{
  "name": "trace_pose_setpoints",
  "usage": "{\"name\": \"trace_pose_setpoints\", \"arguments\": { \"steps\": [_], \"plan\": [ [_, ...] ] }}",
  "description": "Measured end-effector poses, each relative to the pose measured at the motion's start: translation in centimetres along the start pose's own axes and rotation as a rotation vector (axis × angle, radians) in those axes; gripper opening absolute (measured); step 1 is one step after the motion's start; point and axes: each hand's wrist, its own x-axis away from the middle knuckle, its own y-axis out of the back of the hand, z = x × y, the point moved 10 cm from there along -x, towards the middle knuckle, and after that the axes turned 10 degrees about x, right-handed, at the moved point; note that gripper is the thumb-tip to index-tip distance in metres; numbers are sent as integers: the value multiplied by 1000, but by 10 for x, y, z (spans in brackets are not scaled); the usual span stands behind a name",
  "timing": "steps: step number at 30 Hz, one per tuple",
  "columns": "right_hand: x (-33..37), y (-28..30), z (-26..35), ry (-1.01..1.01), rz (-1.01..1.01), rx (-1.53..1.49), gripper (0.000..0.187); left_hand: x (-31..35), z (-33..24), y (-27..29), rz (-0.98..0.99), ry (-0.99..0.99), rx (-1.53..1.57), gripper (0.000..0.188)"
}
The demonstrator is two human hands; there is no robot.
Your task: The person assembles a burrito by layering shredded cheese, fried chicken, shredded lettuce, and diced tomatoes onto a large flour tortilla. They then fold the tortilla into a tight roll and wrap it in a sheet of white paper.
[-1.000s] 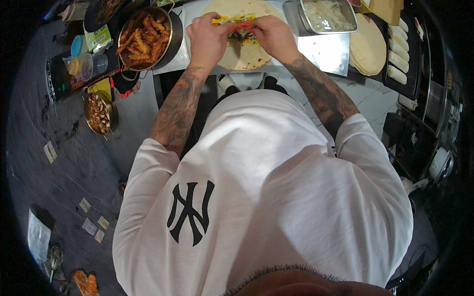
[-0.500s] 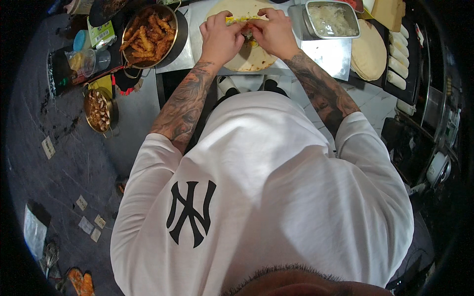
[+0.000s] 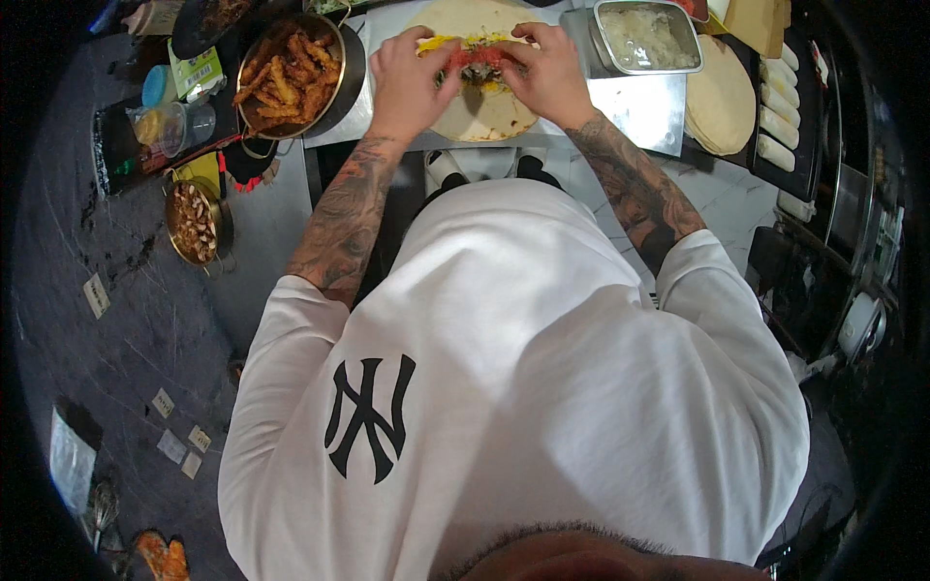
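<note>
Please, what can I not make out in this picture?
Head view:
Filling: partly covered by the left hand and right hand.
Flatbread under it: far edge cut off by the upper picture edge.
Whisk: blurred in the dim rim.
Pale tag: markings too small to read.

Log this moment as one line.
left hand: at red filling; right hand: at red filling; tortilla: underneath; fried strips: person's left

Before me: flatbread (image 3: 484,126), on it the filling (image 3: 481,70) between my left hand (image 3: 412,82) and my right hand (image 3: 550,77) | left of my left hand: pan (image 3: 327,112), strips (image 3: 281,85) in it | farther left, nearer me: smaller pan (image 3: 219,227) | right of my right hand: tub (image 3: 647,71), then flatbread stack (image 3: 722,107) | beyond that, rightward: tray (image 3: 809,145), rolls (image 3: 780,114) on it
</note>
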Motion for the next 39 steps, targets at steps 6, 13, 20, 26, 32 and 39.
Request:
{"name": "trace_pose_setpoints", "arguments": {
  "steps": [6,13,20,26,32,39],
  "plan": [
    [36,4,-49,-292,190,-234,19,39,56,13,25,383,345,35],
    [32,20,-33,-302,100,-299,18,35,29,22,-172,196,153,16],
    [-2,4,-24,-186,2,-247,18,11,47,15,-161,163,81,26],
    [-4,-2,-26,-104,56,-190,20,37,107,-18,-20,620,244,32],
    [17,-9,-55,-327,149,-222,22,28,101,-30,5,696,395,30],
    [23,-7,-62,-359,134,-256,22,27,99,-40,42,746,408,28]
  ]
}}
